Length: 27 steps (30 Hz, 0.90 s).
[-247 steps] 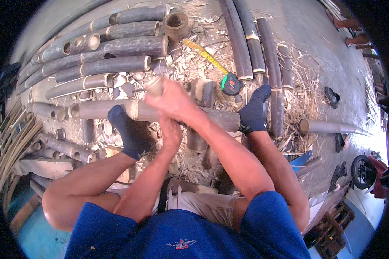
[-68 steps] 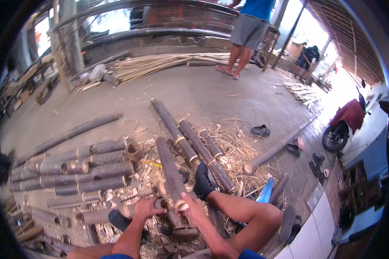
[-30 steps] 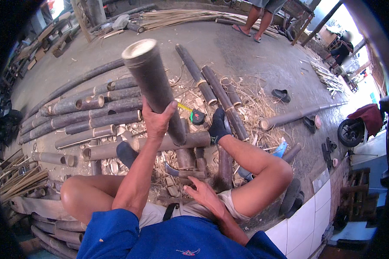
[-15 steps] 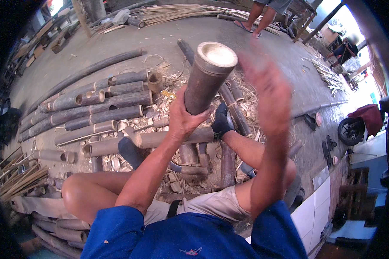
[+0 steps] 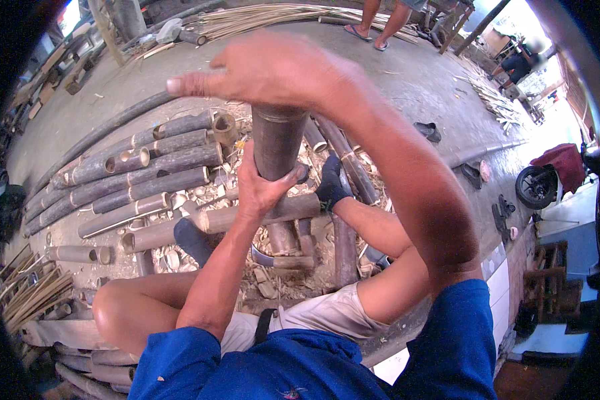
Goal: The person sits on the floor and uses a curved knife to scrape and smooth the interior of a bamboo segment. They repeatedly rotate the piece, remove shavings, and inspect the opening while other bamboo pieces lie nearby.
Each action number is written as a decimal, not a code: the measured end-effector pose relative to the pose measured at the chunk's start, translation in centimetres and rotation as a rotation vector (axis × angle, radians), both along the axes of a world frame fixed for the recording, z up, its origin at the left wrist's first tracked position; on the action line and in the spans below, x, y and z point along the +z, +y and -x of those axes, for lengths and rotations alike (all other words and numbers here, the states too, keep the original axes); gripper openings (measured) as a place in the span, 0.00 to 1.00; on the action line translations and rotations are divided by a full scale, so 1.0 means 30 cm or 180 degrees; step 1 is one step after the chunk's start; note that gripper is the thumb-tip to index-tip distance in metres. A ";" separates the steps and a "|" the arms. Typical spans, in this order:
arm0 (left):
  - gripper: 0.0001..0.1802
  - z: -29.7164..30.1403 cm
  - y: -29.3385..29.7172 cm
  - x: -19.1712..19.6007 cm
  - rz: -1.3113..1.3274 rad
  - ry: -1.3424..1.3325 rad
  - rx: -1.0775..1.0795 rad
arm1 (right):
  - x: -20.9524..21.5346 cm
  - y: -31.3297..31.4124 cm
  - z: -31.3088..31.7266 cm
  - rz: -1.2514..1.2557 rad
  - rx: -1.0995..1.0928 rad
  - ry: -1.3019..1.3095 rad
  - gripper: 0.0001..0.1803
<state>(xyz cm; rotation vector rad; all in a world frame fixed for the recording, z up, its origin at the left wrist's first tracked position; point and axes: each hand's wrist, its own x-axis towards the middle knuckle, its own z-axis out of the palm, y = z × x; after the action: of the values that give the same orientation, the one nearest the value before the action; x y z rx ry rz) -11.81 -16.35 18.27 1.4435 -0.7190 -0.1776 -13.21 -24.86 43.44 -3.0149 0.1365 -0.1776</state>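
Observation:
My left hand (image 5: 267, 190) is wrapped around the lower part of a dark bamboo tube (image 5: 277, 143), which stands almost upright in front of me. Over the tube's top end lies my right hand (image 5: 267, 70), stretched flat with the thumb pointing left; it hides the rim and opening. Below the left hand, a long bamboo pole (image 5: 247, 217) runs crosswise between my feet. Near my lap rests a tool with a curved blade and a short wooden handle (image 5: 293, 262), beside an upright bamboo piece (image 5: 283, 237).
Cut bamboo tubes (image 5: 147, 157) lie stacked at the left, some with holes. Pale wood shavings (image 5: 180, 257) cover the ground around my feet. Thin strips (image 5: 37, 293) are bundled at the lower left. Another person's legs (image 5: 380, 27) stand at the far side; loose sandals (image 5: 503, 217) lie to the right.
My right hand has swung left from the tube's right side to cover its top end. The tube and my left hand have shifted slightly left and lower, with the tube more upright.

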 end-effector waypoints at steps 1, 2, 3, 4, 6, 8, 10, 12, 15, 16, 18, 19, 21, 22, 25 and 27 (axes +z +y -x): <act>0.39 -0.002 0.002 -0.002 0.0028 -0.0081 0.0010 | 0.012 -0.010 -0.004 0.0010 0.0023 -0.0140 0.41; 0.39 -0.003 0.002 -0.004 0.0011 -0.0131 0.0021 | 0.026 -0.020 -0.004 -0.0033 -0.0027 -0.0352 0.42; 0.39 -0.001 0.005 -0.007 -0.0018 -0.0156 0.0038 | 0.026 -0.027 -0.005 -0.0076 -0.0033 -0.0438 0.42; 0.39 0.001 0.006 -0.008 -0.0023 -0.0092 0.0000 | 0.023 -0.033 -0.010 -0.0127 -0.0041 -0.0443 0.43; 0.39 0.004 0.009 -0.009 0.0137 -0.0061 -0.0052 | -0.004 -0.033 -0.017 -0.0190 -0.0061 -0.0152 0.45; 0.39 0.005 0.010 -0.008 0.0000 -0.0065 -0.0056 | -0.046 -0.021 -0.016 -0.0234 -0.0112 0.0291 0.47; 0.38 0.004 0.008 -0.007 0.0030 -0.0138 -0.0005 | -0.075 -0.012 -0.012 -0.0250 -0.0123 0.0450 0.49; 0.38 0.005 0.007 -0.008 -0.0046 -0.0124 0.0023 | -0.085 -0.013 -0.011 -0.0273 -0.0071 0.0315 0.47; 0.38 0.006 0.007 -0.014 -0.0126 -0.0027 0.0019 | -0.071 -0.049 0.003 -0.0471 0.0104 -0.0405 0.45; 0.39 0.005 0.008 -0.017 -0.0145 -0.0051 -0.0009 | -0.064 -0.074 0.010 -0.0653 0.0188 -0.0813 0.44; 0.39 -0.001 0.011 -0.025 -0.0164 -0.0142 0.0008 | -0.077 -0.128 0.046 -0.1541 0.0168 -0.1492 0.44; 0.40 -0.003 0.014 -0.031 -0.0082 -0.0263 0.0039 | -0.104 -0.153 0.087 -0.2244 0.0059 -0.1758 0.43; 0.41 -0.016 0.022 -0.044 -0.0299 -0.0282 -0.0147 | -0.189 -0.200 0.160 -0.3277 -0.0037 -0.2078 0.45; 0.41 -0.024 0.026 -0.052 -0.0377 -0.0303 -0.0218 | -0.257 -0.214 0.178 -0.3584 0.0069 -0.2174 0.47; 0.43 -0.033 0.033 -0.086 -0.0367 -0.0008 -0.0391 | -0.495 -0.221 0.204 -0.3679 0.0040 -0.2119 0.51; 0.47 -0.043 0.028 -0.109 -0.0210 0.0050 -0.0505 | -0.641 -0.186 0.161 -0.3758 -0.0036 -0.2227 0.57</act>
<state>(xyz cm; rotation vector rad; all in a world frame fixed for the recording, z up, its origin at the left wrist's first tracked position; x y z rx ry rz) -10.53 -15.51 15.00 1.4462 -0.8216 -0.3379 -18.03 -30.44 24.20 -1.6645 0.1225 -0.7934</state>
